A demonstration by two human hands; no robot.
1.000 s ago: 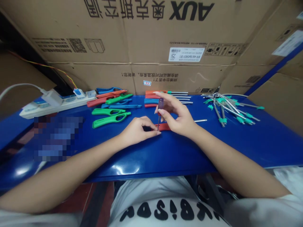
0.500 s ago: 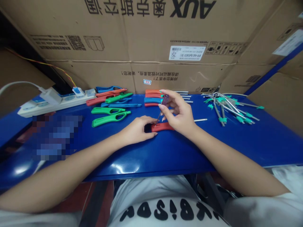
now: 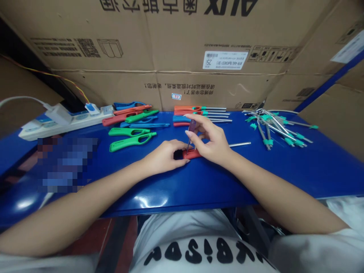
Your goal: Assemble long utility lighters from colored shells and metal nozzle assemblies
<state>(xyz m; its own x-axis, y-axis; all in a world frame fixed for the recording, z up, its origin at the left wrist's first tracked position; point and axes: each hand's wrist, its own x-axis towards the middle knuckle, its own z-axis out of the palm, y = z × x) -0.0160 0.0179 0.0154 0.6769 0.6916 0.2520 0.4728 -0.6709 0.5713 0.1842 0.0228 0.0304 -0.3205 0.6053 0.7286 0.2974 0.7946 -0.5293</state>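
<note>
My right hand [image 3: 212,139] is closed around a small screwdriver [image 3: 192,125] with a purple handle. The screwdriver stands nearly upright, its tip touching the left end of a red stick lighter [image 3: 191,154]. That lighter lies flat on the blue table, and its metal tube [image 3: 240,144] points right. With thumb and forefinger, my left hand [image 3: 162,157] grips the lighter's left end from both sides. The right hand hides the middle of the lighter. Just behind my hands, a row of orange, red and blue lighters with tubes [image 3: 185,109] lies side by side.
Several lighter shells, among them a green one [image 3: 129,143], lie to the left. A pile of metal tubes with teal pieces [image 3: 280,129] lies at the right. Behind the table [image 3: 182,191] stands a cardboard sheet [image 3: 182,41]. A white power strip [image 3: 71,122] sits at the back left.
My right hand has shifted slightly left and down, and the screwdriver is now more upright. The left hand keeps its grip on the red lighter.
</note>
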